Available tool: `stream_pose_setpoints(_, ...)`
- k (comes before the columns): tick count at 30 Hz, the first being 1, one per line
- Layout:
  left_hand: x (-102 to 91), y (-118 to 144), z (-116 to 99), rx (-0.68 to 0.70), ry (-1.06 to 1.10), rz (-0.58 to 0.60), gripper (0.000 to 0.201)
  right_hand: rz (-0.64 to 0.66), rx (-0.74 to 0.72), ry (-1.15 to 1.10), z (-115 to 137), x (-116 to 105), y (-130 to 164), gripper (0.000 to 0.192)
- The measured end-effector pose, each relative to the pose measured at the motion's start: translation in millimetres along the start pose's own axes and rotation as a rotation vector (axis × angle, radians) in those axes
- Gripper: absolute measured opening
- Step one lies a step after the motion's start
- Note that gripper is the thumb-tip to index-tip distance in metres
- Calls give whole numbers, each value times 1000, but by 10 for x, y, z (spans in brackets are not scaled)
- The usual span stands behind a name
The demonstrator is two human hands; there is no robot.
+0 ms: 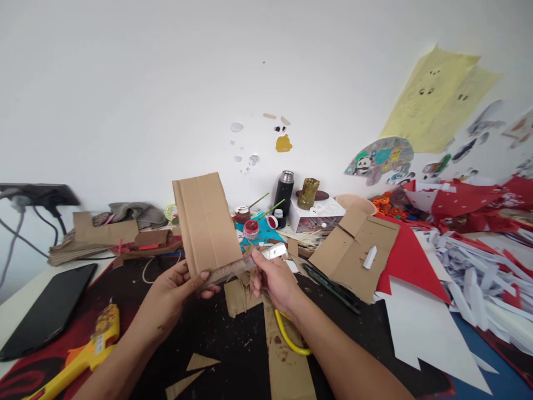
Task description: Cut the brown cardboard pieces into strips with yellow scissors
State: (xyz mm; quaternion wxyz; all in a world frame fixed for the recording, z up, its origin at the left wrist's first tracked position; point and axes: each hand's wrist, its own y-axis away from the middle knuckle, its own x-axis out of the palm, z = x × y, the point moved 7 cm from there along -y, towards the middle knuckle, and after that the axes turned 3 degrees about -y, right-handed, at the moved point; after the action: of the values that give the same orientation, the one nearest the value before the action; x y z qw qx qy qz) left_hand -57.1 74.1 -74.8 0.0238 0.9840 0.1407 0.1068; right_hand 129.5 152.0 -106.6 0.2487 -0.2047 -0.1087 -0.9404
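A clear ruler [233, 268] lies across the lower edge of a brown cardboard piece [208, 222], which is held up off the table. My left hand [179, 286] is closed on the cardboard's lower left corner, its thumb pressing the ruler's left end against it. The ruler's right part is pinched by my right hand [272, 280], with the thumb on top and fingers curled beneath. Below my hands are a cardboard strip [287, 355] and a yellow loop handle [291, 336], partly hidden by my right forearm.
To the left lie a yellow glue gun [97, 344] and a black phone [50, 311]. A dark green cutter [331, 286] sits beside folded cardboard [353, 250] on the right. Behind stand a black flask [283, 194] and paint jars [251, 229]. Paper scraps [483, 278] pile up far right.
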Motion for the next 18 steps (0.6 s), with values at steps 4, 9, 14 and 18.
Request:
stream_pose_setpoints(4,-23,-8,21,13,27,-23,50,8,0,-4,4,14,2,64)
stream_pose_setpoints(9,-24,-19,34,16,41,-24,51,16,9,0,0,18,-2,66)
stream_pose_setpoints(14,-44,-33,48,15,33,-19,50,20,16,8,0,19,3,66)
stream_pose_setpoints(18,-42,-23,35,-9,17,-18,51,20,16,9,-1,22,14,66)
